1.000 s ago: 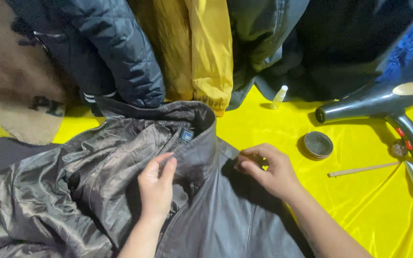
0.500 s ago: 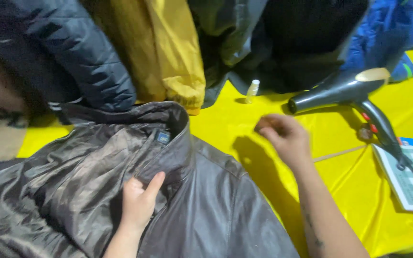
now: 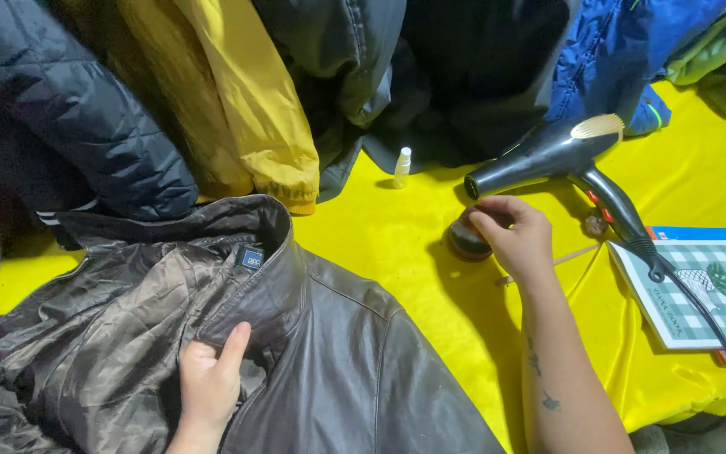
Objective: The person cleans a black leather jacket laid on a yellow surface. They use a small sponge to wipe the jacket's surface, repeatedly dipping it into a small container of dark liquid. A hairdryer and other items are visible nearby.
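A dark brown leather jacket lies spread on the yellow cloth, and the left hand rests on it just below the collar, the thumb and fingers pinching a fold of the lining. Well apart to the right, the right hand reaches over a small round tin, its fingertips closing on the tin's top, just under the nozzle of a black hair dryer.

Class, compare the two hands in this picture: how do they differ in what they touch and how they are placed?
The left hand lies on the dark brown leather jacket, fingers gripping its front edge below the collar; the right hand reaches out over the yellow cloth to a small round tin. The left hand stays near the body, the right arm is stretched forward. Both are bare.
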